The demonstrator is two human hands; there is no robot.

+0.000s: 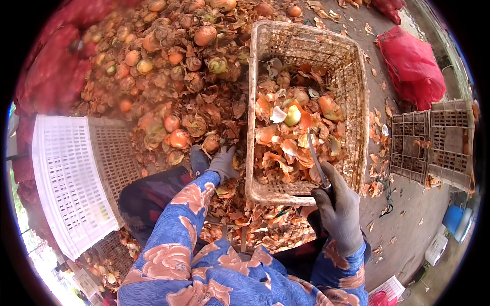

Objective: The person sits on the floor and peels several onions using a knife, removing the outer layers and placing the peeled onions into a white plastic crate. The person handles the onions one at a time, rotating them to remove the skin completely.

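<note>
The right hand [339, 211] grips a knife [316, 160] pointing over the crate [357, 102] ahead, and its blade could slip and nick the left hand [223, 163], curled loosely among onions [178, 137].

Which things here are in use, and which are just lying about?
In use: knife in gloved right hand; left hand at the onion pile; dirty crate of peelings.
Lying about: white crate; red mesh sack; grey crate.

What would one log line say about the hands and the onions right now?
left hand: reaching into onion pile | right hand: holding knife over dirty crate of onion peels
</note>
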